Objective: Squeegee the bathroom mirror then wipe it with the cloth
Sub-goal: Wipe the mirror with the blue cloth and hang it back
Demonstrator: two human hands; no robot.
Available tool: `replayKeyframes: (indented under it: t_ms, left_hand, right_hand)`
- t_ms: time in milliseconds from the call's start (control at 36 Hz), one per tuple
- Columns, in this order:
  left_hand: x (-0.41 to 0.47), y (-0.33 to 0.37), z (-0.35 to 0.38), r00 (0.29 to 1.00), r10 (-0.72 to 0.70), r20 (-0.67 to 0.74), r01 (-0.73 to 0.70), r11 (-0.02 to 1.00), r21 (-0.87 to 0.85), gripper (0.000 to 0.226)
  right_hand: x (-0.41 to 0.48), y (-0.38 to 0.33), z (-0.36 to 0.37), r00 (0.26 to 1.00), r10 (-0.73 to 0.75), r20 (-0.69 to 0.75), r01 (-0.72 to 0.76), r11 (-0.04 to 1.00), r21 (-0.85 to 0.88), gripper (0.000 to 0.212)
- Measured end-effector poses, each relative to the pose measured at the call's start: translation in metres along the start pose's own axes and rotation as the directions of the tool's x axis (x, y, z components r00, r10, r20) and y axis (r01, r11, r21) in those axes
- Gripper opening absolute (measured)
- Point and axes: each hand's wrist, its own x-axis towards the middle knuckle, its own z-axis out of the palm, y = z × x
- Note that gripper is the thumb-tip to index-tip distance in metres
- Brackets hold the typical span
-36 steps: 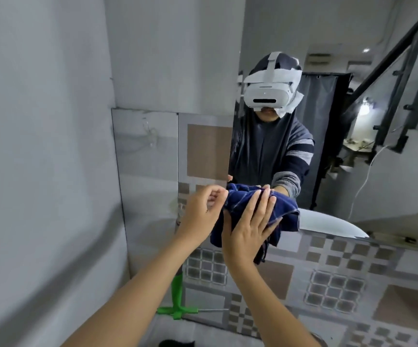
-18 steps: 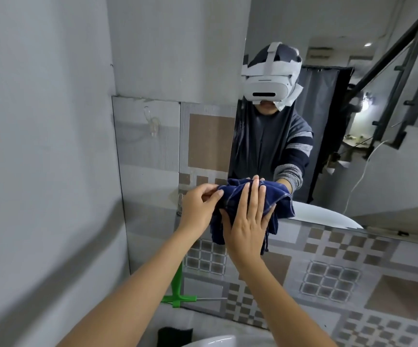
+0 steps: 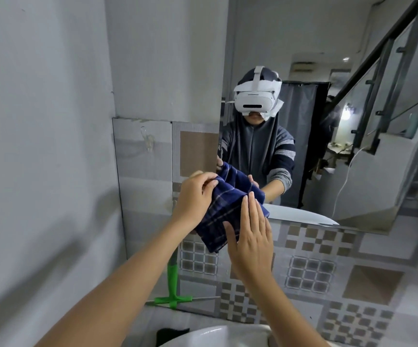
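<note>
A dark blue checked cloth (image 3: 225,204) is bunched in front of the lower left corner of the mirror (image 3: 315,58). My left hand (image 3: 194,196) pinches its upper left edge. My right hand (image 3: 251,234) lies flat against the cloth's right side with fingers straight and together. A green squeegee (image 3: 172,284) stands against the tiled wall below the cloth, blade down; its upper handle is hidden behind my left forearm. The mirror reflects a person with a white headset holding the same cloth.
A white sink rim (image 3: 218,334) shows at the bottom with a dark object (image 3: 171,333) beside it. Patterned tiles (image 3: 310,271) run under the mirror. A grey wall (image 3: 40,146) closes the left side, with a clear hook (image 3: 149,142) on the tile.
The view has tilted down, bringing the sink rim into view. The cloth has spread out more between my hands, and my right hand now lies lower on it.
</note>
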Motion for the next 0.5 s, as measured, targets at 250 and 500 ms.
replayKeyframes:
  t_ms: [250,500]
  left_hand:
    - [-0.007,0.001,-0.026,0.996,0.086,0.030,-0.087,0.996,0.029,0.018]
    - [-0.012,-0.006,-0.054,0.997,0.065,-0.029,-0.062,0.994,0.094,0.018]
  right_hand:
    - [0.008,-0.008,-0.039,0.997,-0.067,-0.028,0.070,0.990,0.120,0.047]
    - [0.022,-0.026,-0.059,0.987,-0.156,-0.036,0.160,0.973,0.168,0.043]
